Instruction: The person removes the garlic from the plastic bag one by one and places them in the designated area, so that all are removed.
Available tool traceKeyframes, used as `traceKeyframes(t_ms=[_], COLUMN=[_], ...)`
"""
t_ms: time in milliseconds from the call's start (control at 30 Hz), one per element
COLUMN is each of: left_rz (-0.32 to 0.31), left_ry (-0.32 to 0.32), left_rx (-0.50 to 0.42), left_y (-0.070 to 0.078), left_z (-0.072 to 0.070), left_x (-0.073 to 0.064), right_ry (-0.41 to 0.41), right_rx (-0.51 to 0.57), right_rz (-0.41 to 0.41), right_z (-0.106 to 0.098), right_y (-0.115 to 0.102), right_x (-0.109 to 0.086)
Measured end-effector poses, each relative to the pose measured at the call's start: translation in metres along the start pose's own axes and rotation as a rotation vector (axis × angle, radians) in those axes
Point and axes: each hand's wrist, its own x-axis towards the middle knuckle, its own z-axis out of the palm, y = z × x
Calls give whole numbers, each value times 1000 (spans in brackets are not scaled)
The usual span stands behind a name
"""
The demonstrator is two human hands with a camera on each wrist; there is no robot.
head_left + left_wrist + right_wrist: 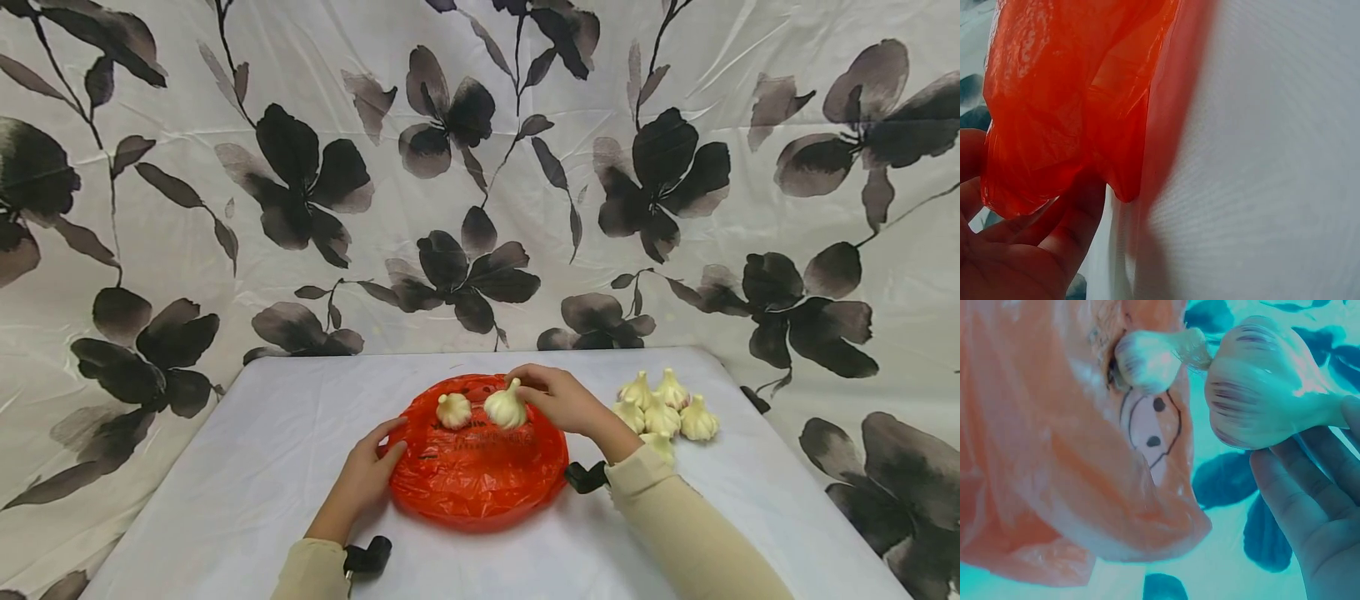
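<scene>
A garlic bulb [506,407] is held by its stem end in my right hand [558,400], above the far part of a round, red plastic-bag-covered shape. The right wrist view shows this bulb [1260,387] close up, its skin streaked purple. A second garlic bulb [453,411] lies on the red plastic bag [472,483], left of the held one. My left hand [366,475] grips the bag's left edge. In the left wrist view, fingers [1082,219] reach round the bag's rim; what the bag covers is hidden.
Several garlic bulbs [662,412] sit in a cluster on the white tabletop [255,433], right of the bag and beside my right forearm. Behind the table hangs a white cloth [555,208] with dark flowers. A black wrist device [367,556] shows at my left cuff.
</scene>
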Motion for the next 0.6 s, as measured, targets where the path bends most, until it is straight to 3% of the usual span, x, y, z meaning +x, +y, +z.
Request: traceKeyframes(t_ms=[600], left_rz=[1], left_ry=[1], left_rx=[12], left_y=[0], left_z=[-1], left_x=[2], right_ry=[93], right_rx=[-151], right_rz=[-53], right_z=[-29], right_y=[7], right_x=[-27])
